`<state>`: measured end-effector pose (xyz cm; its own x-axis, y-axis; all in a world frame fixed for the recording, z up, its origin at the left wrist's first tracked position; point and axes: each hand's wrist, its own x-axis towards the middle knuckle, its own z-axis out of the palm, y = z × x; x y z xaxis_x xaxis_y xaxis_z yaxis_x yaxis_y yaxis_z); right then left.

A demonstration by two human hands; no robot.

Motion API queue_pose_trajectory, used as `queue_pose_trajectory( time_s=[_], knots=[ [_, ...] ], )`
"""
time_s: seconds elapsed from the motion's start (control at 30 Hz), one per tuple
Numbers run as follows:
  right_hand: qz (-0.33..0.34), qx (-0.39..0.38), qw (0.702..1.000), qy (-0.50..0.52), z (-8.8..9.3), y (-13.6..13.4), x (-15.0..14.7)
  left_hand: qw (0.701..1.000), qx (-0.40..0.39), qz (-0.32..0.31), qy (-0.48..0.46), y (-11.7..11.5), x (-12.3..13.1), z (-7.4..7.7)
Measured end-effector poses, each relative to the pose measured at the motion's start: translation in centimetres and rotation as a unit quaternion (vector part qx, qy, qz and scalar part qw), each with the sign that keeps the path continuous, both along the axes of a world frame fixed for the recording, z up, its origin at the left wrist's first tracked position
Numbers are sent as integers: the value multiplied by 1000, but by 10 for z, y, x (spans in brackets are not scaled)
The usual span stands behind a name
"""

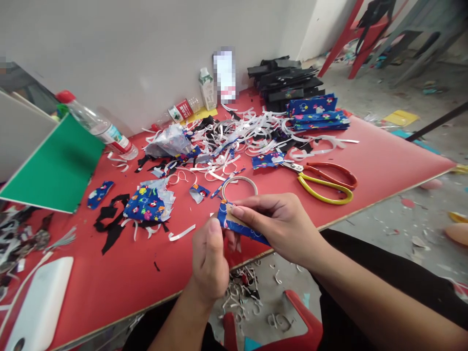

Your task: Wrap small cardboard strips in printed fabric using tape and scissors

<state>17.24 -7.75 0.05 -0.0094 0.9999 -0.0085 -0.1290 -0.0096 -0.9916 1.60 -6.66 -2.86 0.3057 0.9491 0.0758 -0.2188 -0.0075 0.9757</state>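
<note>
Between my two hands, above the table's front edge, is a strip of blue patterned fabric (252,233) with a tan backing showing. My left hand (210,261) pinches its left end, thumb on top. My right hand (281,224) grips it from the right, thumb pressed on the tan part; some fingers are hidden beneath. Just behind the hands lies a roll of narrow tape (240,181). Scissors (325,183) with one red and one yellow handle rest to the right, blades at a blue fabric scrap (266,160). Left of my hands sits a blue patterned fabric piece (146,202).
White and black offcuts (241,134) cover the red table's (120,280) back half. Stacks of black pieces (285,80) and folded blue fabric (316,114) stand behind right. Bottles (109,134), a carton (207,90) and a phone (224,73) stand along the wall.
</note>
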Motion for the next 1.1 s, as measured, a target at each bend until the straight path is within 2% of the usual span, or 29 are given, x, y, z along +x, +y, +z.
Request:
queue_pose_trajectory(
  time_s=[0.1, 0.17, 0.23, 0.3, 0.37, 0.47, 0.57, 0.63, 0.73, 0.8, 0.9, 1.1],
  knots=[
    [-71, 45, 993, -85, -5, 1, 3, 990, 63, 0, 125, 5, -5, -1],
    [-93, 53, 989, -106, -6, 2, 8, 985, 72, 9, 155, 8, -5, 1],
    [-124, 52, 988, -70, -6, 4, 13, 992, 43, 56, 105, 12, -3, 2],
    [-162, 39, 986, 16, -8, 7, 16, 993, -4, 119, 18, 16, 0, 1],
    [-157, 7, 981, 114, -12, 12, 16, 989, -40, 139, -33, 18, 2, -1],
    [-142, -39, 965, 216, -18, 17, 14, 994, -69, 86, -8, 16, 3, -4],
    [-187, -30, 956, 225, -18, 19, 17, 996, -81, 16, 18, 12, 2, -5],
    [-167, -24, 971, 168, -14, 17, 23, 997, -77, 14, 3, 13, 0, -2],
    [-50, -35, 996, 63, -10, 10, 28, 997, -67, 34, 12, 18, -4, 3],
    [9, -51, 999, 16, -10, 6, 28, 996, -59, 24, 57, 21, -5, 4],
    [13, -83, 996, -10, -11, 4, 26, 994, -62, 20, 85, 22, -5, 4],
    [9, -129, 989, 69, -9, 9, 29, 991, -133, 21, 15, 22, -3, 5]
  ],
)
